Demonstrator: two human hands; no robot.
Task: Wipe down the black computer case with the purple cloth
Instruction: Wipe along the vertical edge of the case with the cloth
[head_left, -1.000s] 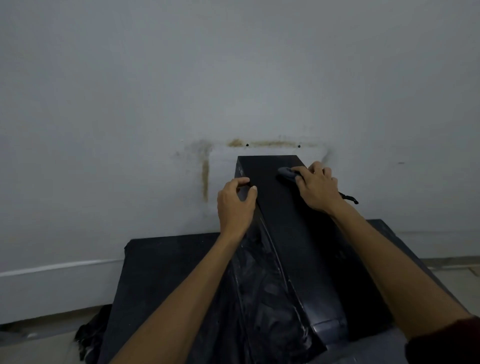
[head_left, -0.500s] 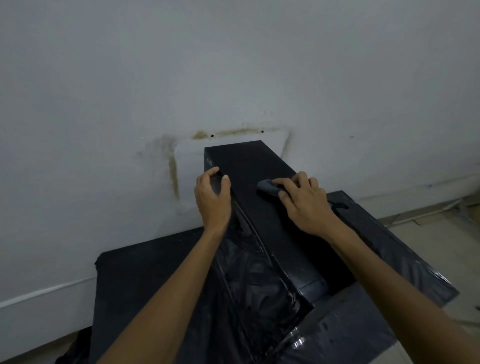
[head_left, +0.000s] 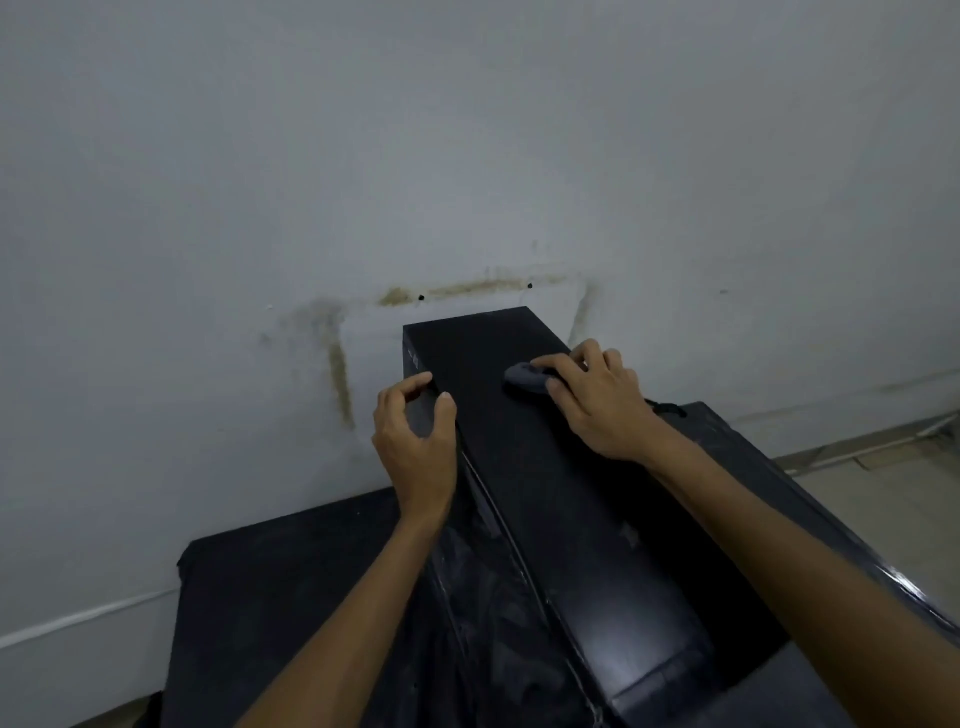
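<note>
A tall black computer case (head_left: 524, 467) stands upright on a black-wrapped table, its narrow top running away from me toward the wall. My left hand (head_left: 415, 441) grips the case's upper left edge, thumb on top and fingers curled over the side. My right hand (head_left: 597, 400) presses a small bunched purple cloth (head_left: 524, 376) onto the top panel near its far right part; only the cloth's front end shows past my fingers. Crinkled plastic film covers the case's left side.
The black plastic-covered table (head_left: 291, 597) bears the case and reaches left and right (head_left: 779, 493). A stained grey wall (head_left: 467, 182) rises right behind the case. A thin black cord (head_left: 667, 408) lies by my right wrist. Tiled floor (head_left: 883, 483) shows at right.
My right hand slid the cloth toward me along the top, then back a little toward the far right. My left hand kept its grip on the left edge. The view shifted.
</note>
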